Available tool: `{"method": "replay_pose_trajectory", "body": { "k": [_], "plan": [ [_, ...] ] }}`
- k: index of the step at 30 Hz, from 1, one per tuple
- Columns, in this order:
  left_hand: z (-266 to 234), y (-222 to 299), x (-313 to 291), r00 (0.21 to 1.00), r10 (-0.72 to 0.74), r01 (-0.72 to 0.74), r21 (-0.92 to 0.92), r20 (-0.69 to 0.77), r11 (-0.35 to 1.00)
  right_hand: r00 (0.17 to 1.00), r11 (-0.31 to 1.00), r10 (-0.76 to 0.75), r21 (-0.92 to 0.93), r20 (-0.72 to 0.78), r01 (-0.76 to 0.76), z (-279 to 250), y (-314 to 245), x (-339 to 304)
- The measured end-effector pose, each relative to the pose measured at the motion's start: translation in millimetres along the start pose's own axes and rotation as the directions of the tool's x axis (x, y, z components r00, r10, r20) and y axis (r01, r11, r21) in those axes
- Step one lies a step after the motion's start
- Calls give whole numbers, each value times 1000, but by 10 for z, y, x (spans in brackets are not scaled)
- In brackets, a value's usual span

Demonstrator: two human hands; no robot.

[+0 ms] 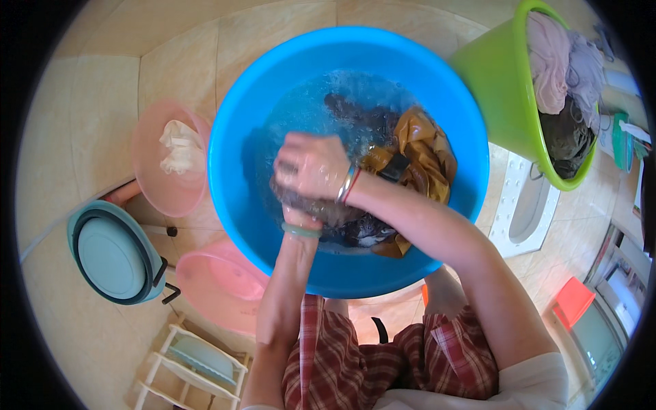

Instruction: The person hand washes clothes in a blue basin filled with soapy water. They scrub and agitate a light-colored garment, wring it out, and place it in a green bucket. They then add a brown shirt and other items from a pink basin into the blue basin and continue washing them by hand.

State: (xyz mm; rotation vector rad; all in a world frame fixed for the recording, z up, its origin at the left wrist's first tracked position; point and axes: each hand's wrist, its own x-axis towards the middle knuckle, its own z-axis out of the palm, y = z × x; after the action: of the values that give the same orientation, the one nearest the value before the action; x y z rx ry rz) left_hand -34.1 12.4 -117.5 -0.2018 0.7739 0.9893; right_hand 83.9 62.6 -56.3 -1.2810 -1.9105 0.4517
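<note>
Over soapy water in a big blue basin (236, 102), both my hands work a dark wet garment (335, 210). My right hand (314, 164), with bracelets at its wrist, is closed over the bunched cloth, its fingers curled and slightly blurred. Below it, my left hand (301, 217) grips the same garment; a pale green bangle circles that wrist, and most of its fingers are hidden by the right hand and the cloth. A wet brown garment (427, 154) lies crumpled at the basin's right side, partly out of the water. More dark cloth (352, 109) soaks near the far side.
A tilted green bucket (488, 65) of clothes stands right of the basin, beside a white squat toilet (523, 205). To the left are a pink basin (147, 160) with white cloth, another pink basin (212, 287), a teal lidded bucket (113, 253) and a white rack (188, 369).
</note>
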Motion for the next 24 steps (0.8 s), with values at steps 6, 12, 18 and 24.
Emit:
{"method": "replay_pose_trajectory", "body": {
  "k": [6,12,18,24],
  "plan": [
    [335,143,-177,964,187,-94,415,-190,905,836,833,527,-289,153,-472,52,949,-416],
    [-169,429,-178,972,218,-177,338,-90,924,799,878,401,-437,448,-195,45,864,-600],
    [-56,250,-81,995,18,5,234,-98,972,675,664,737,-241,49,-708,153,762,-407],
    [605,198,-138,994,-110,109,94,5,990,936,962,82,219,343,-165,-285,-453,-443]
  ]
}}
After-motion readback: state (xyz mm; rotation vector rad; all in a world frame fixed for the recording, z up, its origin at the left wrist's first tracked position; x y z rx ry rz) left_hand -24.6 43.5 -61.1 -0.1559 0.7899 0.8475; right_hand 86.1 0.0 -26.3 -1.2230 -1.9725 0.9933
